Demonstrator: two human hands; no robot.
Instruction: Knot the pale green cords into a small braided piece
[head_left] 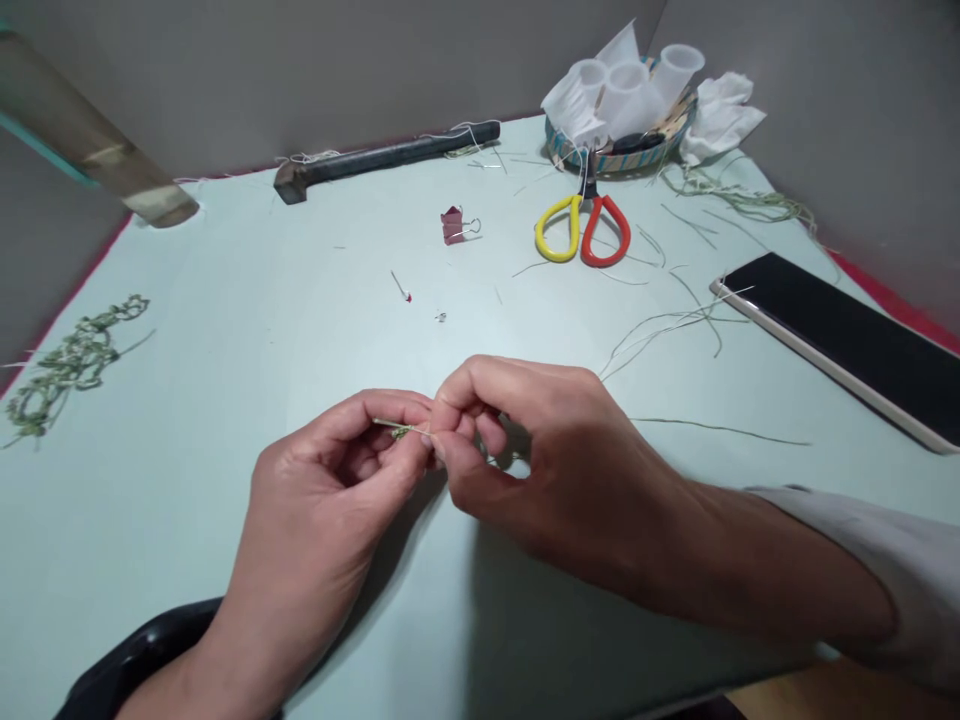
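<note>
Thread [386, 424], pale green, within the tight pinch grip of left hand [322, 490] and right hand [555, 450].

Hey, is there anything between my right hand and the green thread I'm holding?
Nothing visible. Your right hand appears to pinch the green thread directly, right beside the fingertips of your left hand. The clip and scissors lie beyond both hands, out of the way.

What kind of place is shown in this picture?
Most likely a craft worktable, perhaps for thread work: scissors, loose green threads and a knotted green piece are on it.
</note>
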